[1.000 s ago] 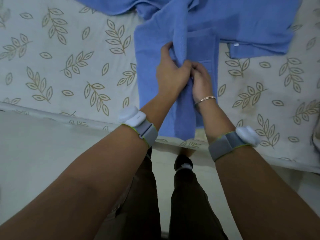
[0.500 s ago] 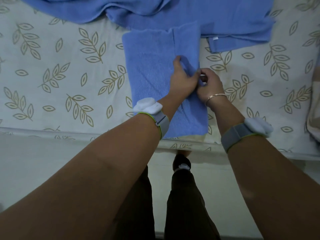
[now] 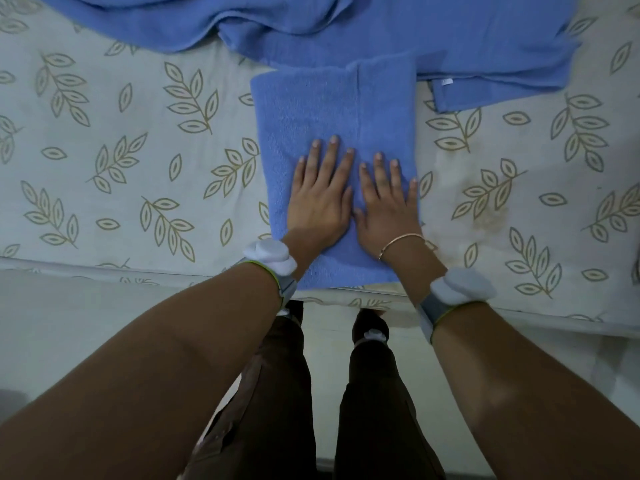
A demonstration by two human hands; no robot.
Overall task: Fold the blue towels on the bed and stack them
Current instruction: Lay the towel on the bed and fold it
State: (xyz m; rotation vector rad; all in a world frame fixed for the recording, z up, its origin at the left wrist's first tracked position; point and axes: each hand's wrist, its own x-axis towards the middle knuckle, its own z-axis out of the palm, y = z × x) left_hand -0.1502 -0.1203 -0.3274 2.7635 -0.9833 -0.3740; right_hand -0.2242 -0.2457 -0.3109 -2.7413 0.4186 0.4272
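Where the bed [image 3: 114, 161] ends at its near edge, dark trouser legs [image 3: 370, 393] below, standing just beside it. Two bare arms reaching up over that edge, each with a grey wristband [image 3: 284, 285] and a white lump on top. A thin gold bracelet [image 3: 401, 242] on the right wrist.

On the near edge of the bed, right in the middle: a folded blue towel [image 3: 311, 102], a neat long shape with its near end at the bed's rim. Lots of open sheet to the left of it, cream with gold leaf prints. More open sheet to the right, with a brownish stain near the towel.

Left hand [image 3: 320, 199] flat on the near half of the folded towel, fingers straight and spread, gripping nothing. Right hand [image 3: 388, 206] flat beside it, thumbs almost touching, fingers straight too, little finger at the towel's right edge. Both pressing down on the cloth, nothing pinched. Far half of the towel bare beyond the fingertips, with a fold line running up it.

Farther back, along the far side of the bed: more blue towels [image 3: 346, 26], loose and rumpled, one with a small white tag [image 3: 446, 81]. Far end of the folded towel touching that pile.
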